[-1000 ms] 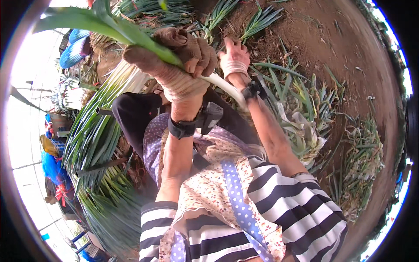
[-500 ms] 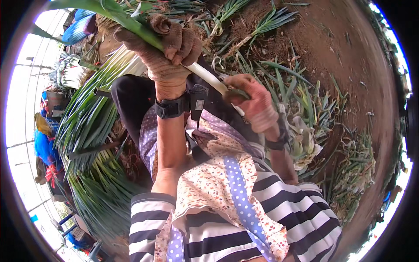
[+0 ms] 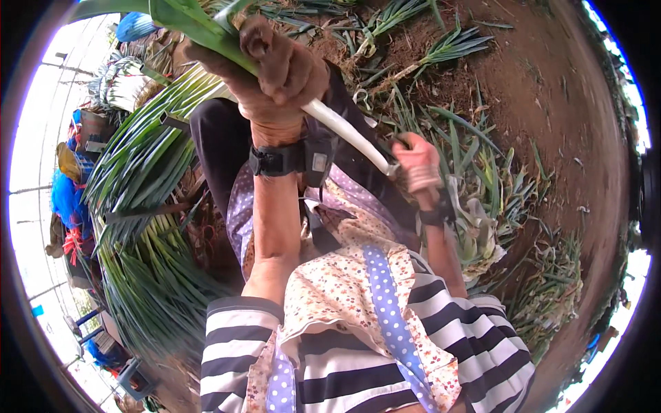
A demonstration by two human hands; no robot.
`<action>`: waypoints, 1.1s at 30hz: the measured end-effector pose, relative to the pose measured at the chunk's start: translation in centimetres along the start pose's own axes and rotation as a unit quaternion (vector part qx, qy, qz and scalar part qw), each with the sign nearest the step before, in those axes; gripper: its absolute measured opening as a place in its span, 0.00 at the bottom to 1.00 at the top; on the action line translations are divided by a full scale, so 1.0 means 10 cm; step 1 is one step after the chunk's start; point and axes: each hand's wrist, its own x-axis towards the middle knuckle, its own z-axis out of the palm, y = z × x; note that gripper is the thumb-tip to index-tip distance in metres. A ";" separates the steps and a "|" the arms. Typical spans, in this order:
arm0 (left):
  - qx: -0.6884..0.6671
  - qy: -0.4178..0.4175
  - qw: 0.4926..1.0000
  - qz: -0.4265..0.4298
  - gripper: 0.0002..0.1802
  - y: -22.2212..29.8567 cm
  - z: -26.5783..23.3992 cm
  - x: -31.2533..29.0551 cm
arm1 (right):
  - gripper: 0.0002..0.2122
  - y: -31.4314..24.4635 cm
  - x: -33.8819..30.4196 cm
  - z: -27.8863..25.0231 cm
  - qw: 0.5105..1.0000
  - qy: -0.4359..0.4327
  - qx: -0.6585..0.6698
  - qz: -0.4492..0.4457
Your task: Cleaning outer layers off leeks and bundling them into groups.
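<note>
**Leek [image 3: 348,132] in the gloved left hand [image 3: 279,76], head view**

From my remote station I see the left hand's fingers clamped around the leek, which slants over the dark-trousered legs [image 3: 215,148], green leaves at upper left, white root end at lower right. The right hand [image 3: 418,164], blurred, is just beside that end, fingers curled; I cannot tell whether they grip anything. Heaped leeks [image 3: 138,162] lie at left; loose pale leaves [image 3: 478,237] lie on the soil [image 3: 544,117] at right.

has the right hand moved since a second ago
Yes. The right hand has come back toward the apron, away from the loose leek on the soil, whose base it was beside then.
</note>
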 end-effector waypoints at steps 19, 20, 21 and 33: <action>0.619 0.323 0.670 0.252 0.43 0.90 -0.05 -0.65 | 0.21 -2.00 -0.55 -1.10 0.996 0.046 -0.054 -0.058; 0.389 0.293 0.846 0.217 0.37 0.71 0.14 -0.44 | 0.21 -2.33 -0.48 -1.08 0.970 0.026 0.243 -0.010; 0.351 0.534 0.746 0.186 0.32 0.50 0.44 -0.17 | 0.21 -2.76 -0.45 -1.09 0.984 0.053 0.049 -0.165; 0.238 0.473 0.792 0.305 0.26 0.91 1.04 -0.18 | 0.13 -3.04 -0.25 -0.65 0.949 0.017 -0.034 -0.312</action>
